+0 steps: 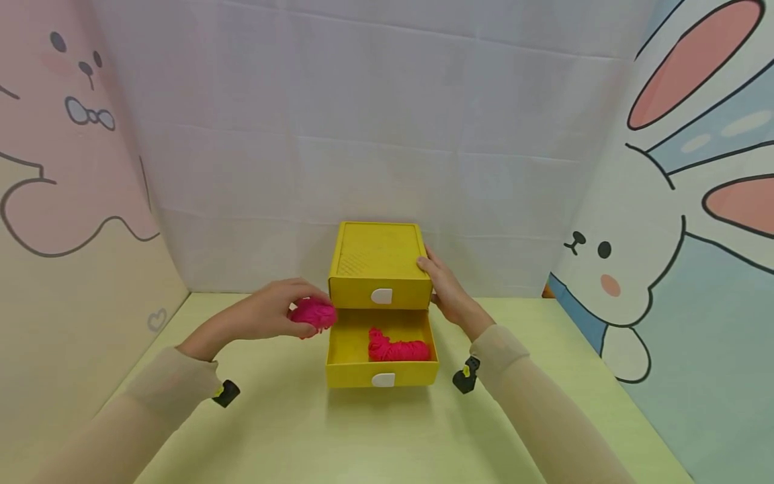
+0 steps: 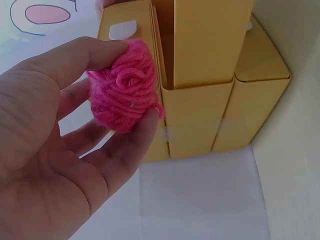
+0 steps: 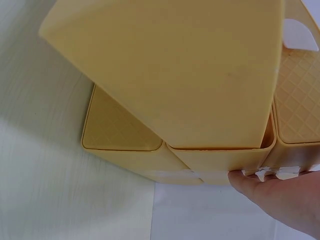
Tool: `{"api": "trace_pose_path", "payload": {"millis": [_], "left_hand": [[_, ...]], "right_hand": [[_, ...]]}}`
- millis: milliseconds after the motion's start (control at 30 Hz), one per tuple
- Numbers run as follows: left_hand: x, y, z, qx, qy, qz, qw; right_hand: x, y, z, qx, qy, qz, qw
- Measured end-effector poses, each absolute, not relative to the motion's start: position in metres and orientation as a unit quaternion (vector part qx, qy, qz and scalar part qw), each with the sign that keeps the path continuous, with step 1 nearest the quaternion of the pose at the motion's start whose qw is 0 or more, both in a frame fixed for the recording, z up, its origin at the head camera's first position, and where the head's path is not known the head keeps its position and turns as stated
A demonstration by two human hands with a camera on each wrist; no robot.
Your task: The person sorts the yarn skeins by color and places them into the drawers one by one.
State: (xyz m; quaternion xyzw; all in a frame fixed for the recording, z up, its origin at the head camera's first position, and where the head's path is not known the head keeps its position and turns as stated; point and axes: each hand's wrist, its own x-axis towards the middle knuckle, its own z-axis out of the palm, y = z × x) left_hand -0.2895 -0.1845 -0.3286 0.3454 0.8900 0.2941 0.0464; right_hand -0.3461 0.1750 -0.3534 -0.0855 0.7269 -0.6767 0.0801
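A ball of bright pink yarn [image 2: 122, 90] is pinched between the thumb and fingertips of my left hand [image 1: 275, 309], just left of a yellow drawer cabinet [image 1: 377, 252]. Below the cabinet's top drawer front, one drawer [image 1: 382, 375] stands pulled out toward me. Inside it lies a second skein of pink yarn [image 1: 396, 348], toward the right side. My right hand [image 1: 450, 292] rests against the cabinet's right side near the top, a fingertip over the upper edge. In the right wrist view its fingers [image 3: 245, 182] lie along the side wall, partly hidden.
White tabs [image 1: 381, 296] mark the drawer fronts. Another closed drawer front [image 3: 120, 125] shows under the pulled-out one. The cabinet stands on a pale yellow-green table [image 1: 272, 417], before a white cloth backdrop [image 1: 375, 121]. Cartoon-printed panels [image 1: 611, 269] flank both sides.
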Motion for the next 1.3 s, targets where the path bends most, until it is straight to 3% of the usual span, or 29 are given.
{"api": "trace_pose_path", "payload": {"millis": [500, 1300], "left_hand": [[-0.285, -0.138, -0.321, 0.421, 0.878, 0.221, 0.050], [-0.288, -0.095, -0.340, 0.431, 0.892, 0.102, 0.089]], "right_hand": [[-0.346, 0.174, -0.353, -0.082, 0.729, -0.675, 0.080], [-0.344, 0.173, -0.351, -0.080, 0.732, -0.671, 0.082]]}}
